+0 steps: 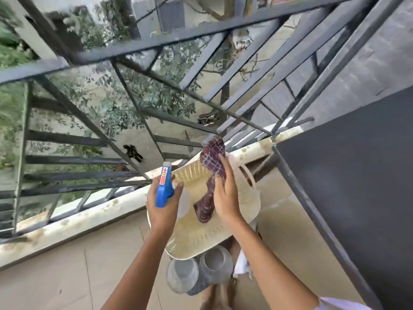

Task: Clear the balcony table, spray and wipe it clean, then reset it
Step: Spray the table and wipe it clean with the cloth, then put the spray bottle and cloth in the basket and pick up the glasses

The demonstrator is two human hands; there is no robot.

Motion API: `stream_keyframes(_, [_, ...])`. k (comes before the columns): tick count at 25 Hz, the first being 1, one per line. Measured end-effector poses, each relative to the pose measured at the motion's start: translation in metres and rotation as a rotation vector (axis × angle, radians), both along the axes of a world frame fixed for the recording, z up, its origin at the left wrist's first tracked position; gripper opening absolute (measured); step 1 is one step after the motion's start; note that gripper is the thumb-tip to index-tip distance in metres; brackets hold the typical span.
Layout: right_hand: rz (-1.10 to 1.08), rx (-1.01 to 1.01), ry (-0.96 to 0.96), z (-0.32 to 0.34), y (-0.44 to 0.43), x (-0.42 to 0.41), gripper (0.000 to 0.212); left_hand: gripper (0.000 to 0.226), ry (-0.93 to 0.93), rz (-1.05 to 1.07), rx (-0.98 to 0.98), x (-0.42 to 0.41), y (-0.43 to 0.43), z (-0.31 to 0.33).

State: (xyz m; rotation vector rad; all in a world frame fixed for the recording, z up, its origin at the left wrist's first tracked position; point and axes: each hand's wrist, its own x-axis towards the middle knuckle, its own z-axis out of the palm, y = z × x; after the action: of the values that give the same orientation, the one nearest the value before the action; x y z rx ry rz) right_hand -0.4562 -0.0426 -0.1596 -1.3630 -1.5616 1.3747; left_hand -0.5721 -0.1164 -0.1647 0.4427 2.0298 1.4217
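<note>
One blue plastic trigger sprayer (pixel 165 186), gripped in left hand (pixel 163 209) above cream round woven-pattern plastic counter (pixel 201 238); long axis runs away from the person, white nozzle toward grey metal railing (pixel 67 138). One maroon checked cloth (pixel 212 159), clutched in right hand (pixel 225 198), hanging over the counter. Possibly two steel vessels (pixel 182 275) below; blurred.

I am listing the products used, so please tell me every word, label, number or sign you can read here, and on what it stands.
No word or number can be read.
Sticker on the blue spray bottle in the left hand: a red arrow sign above orange print, too blurred to read.
Checked cloth and table: no text seen.
</note>
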Motion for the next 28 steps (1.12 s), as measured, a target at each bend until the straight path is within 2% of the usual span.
stream_keyframes(2, [0.08, 0.075, -0.162, -0.037, 0.001, 0.002, 0.058, 0.041, 0.065, -0.017, -0.055, 0.001, -0.004, -0.024])
stream_keyframes(4, [0.253, 0.147, -0.512, -0.071, -0.001, 0.012, 0.07, 0.052, 0.06, -0.038, -0.076, 0.006, -0.007, -0.046])
stream_keyframes(6, [0.487, 0.11, -0.889, -0.094, -0.002, 0.021, 0.08, 0.057, 0.043, -0.064, -0.066, 0.013, -0.008, -0.06])
stream_keyframes(7, [0.578, 0.082, -1.015, -0.101, -0.003, 0.024, 0.081, 0.058, 0.081, -0.075, -0.075, 0.016, -0.01, -0.065])
stream_keyframes(10, [0.721, 0.068, -1.258, -0.107, -0.005, 0.025, 0.081, 0.059, 0.121, -0.104, -0.082, 0.016, -0.008, -0.066])
stream_keyframes(13, [0.821, 0.011, -1.418, -0.101, 0.0, 0.022, 0.078, 0.061, 0.141, -0.143, -0.145, 0.014, -0.007, -0.064])
stream_keyframes(16, [0.816, 0.028, -1.353, -0.078, 0.004, 0.02, 0.072, 0.07, 0.124, -0.185, -0.185, 0.012, -0.01, -0.057])
stream_keyframes(19, [0.559, 0.266, -1.01, -0.05, -0.014, 0.03, 0.054, 0.075, 0.171, -0.156, -0.158, 0.025, -0.027, -0.035])
stream_keyframes(23, [0.242, 0.638, -0.595, -0.031, -0.086, 0.074, 0.036, 0.059, 0.357, -0.055, 0.019, 0.053, -0.074, -0.013])
stream_keyframes(25, [0.246, 0.647, -0.564, -0.04, -0.123, 0.1, 0.047, 0.061, 0.43, -0.018, -0.025, 0.064, -0.098, -0.017])
stream_keyframes(28, [0.376, 0.575, -0.716, -0.063, -0.151, 0.122, 0.077, 0.08, 0.476, -0.066, -0.183, 0.078, -0.136, -0.036])
